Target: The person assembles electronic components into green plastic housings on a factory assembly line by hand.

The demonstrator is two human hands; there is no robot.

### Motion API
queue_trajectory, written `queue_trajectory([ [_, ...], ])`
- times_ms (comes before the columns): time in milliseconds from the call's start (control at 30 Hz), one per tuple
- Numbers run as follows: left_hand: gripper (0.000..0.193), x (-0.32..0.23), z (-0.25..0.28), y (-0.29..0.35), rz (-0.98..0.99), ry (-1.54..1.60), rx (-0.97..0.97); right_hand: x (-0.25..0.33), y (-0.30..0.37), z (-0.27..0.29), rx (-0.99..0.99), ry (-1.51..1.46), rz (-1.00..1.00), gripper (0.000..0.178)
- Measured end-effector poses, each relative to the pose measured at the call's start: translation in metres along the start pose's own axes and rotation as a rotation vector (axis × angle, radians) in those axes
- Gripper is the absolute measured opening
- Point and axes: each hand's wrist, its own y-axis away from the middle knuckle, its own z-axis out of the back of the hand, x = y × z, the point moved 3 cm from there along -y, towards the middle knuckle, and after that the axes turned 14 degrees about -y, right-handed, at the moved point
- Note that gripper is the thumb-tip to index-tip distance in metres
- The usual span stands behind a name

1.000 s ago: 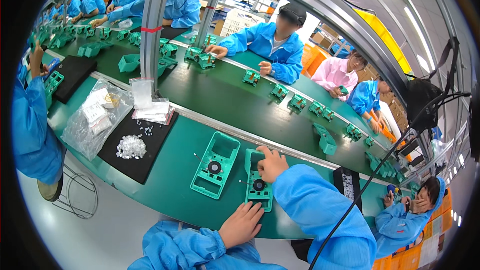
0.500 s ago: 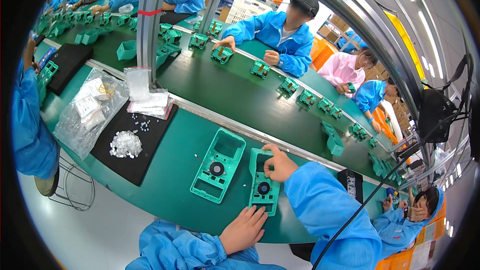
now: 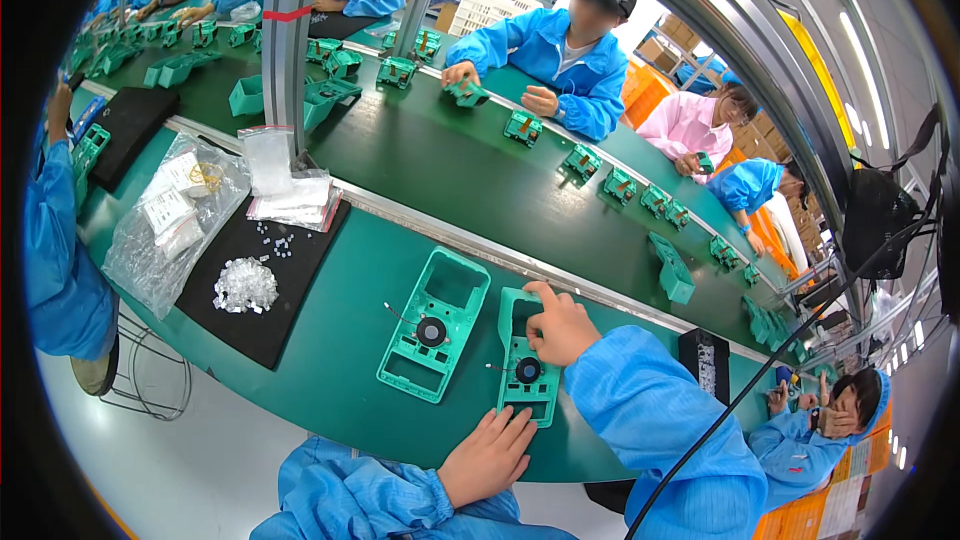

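Two green plastic housings lie side by side on the green bench before me. Each has a round black speaker inside and a thin wire with a small white connector. On the right housing, my right hand grips the upper right edge with curled fingers. My left hand rests its outstretched fingers on the lower end of that same housing, holding nothing. The left housing lies untouched. Its speaker sits near the middle; the other speaker shows between my hands.
A black mat at left carries a pile of small clear pieces and bags. A black tray stands beyond my right sleeve. Past a metal rail, green assemblies line the conveyor. A metal post rises there. Co-workers sit around.
My hands keep nearly the same place on the right housing. Across the conveyor, a co-worker's hand has tilted a green assembly and moved it slightly to the right. The view has shifted a little.
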Motion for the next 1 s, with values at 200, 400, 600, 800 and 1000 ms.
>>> queue_trajectory([
  [200,0.045,0.0,0.001,0.0,-0.003,-0.022,0.061,0.008,0.001,-0.002,-0.053,0.155,-0.016,0.006],
  [400,0.044,0.002,0.001,0.001,-0.017,-0.006,0.014,0.011,-0.002,0.009,0.031,0.177,-0.131,0.019],
  [600,0.04,0.003,0.0,0.001,-0.011,0.037,0.048,0.027,0.002,0.02,-0.206,0.573,0.8,0.02],
  [800,0.034,0.0,0.022,-0.006,0.023,0.049,-0.052,-0.042,-0.009,0.02,-0.153,0.611,0.722,0.021],
  [1000,0.048,0.004,0.017,-0.001,0.163,0.236,-0.009,-0.161,-0.016,0.066,-0.459,0.148,-0.1,0.02],
])
